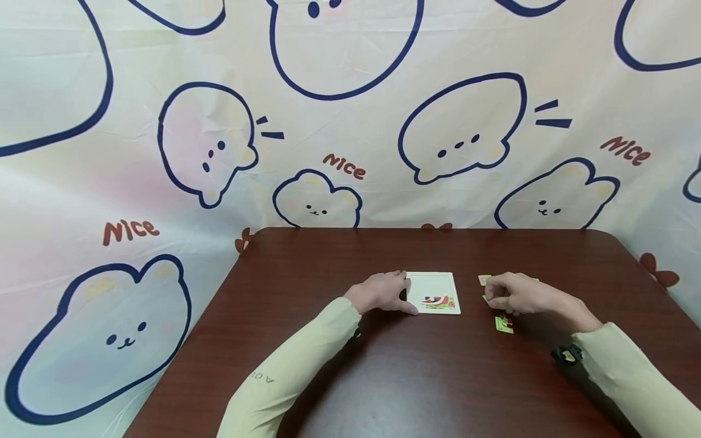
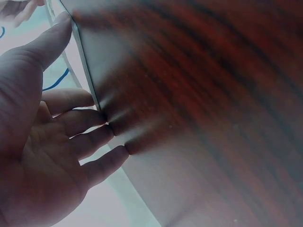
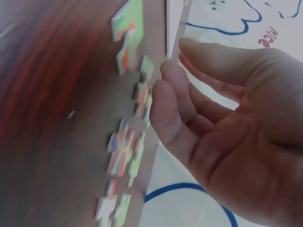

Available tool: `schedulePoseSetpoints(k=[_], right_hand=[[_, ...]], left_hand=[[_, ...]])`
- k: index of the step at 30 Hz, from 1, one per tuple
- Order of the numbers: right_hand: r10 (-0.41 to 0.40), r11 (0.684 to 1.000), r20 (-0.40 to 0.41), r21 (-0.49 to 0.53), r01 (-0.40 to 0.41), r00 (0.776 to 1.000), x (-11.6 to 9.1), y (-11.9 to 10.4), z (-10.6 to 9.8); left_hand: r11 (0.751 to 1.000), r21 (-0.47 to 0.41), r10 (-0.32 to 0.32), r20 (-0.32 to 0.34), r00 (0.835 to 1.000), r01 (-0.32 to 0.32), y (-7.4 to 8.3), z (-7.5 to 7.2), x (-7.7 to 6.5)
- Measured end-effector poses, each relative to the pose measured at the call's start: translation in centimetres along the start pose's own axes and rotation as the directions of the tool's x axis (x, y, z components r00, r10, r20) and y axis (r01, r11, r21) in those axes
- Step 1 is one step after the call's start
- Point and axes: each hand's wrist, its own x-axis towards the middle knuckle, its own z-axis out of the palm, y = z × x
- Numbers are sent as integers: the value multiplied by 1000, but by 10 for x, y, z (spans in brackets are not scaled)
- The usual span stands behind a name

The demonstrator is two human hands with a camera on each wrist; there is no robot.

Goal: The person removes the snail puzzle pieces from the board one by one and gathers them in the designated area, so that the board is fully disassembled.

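Note:
A white puzzle tray (image 1: 432,284) lies on the table, with joined colourful puzzle pieces (image 1: 440,302) in its near right corner. My left hand (image 1: 385,292) rests against the tray's left edge, thumb near the front corner; in the left wrist view its fingers (image 2: 106,165) extend to that edge. To the right, my right hand (image 1: 517,293) hovers low over loose puzzle pieces, fingers loosely bent. In the right wrist view nothing shows between thumb and fingertips. A green puzzle piece (image 3: 130,28) lies nearest; several others, such as one red and blue piece (image 3: 120,149), lie beyond.
The dark brown wooden table (image 1: 383,371) has rounded far corners. Behind it hangs a pale cloth (image 1: 339,134) with cartoon outlines. One loose green piece (image 1: 504,324) lies on the near side of my right hand.

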Motion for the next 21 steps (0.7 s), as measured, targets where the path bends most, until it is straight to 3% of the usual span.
schedulePoseSetpoints(k=[21], right_hand=[[-2, 990, -60, -142, -6, 998, 44, -44, 9]], left_hand=[[1000, 8, 5, -5, 1000, -5, 2, 0, -1]])
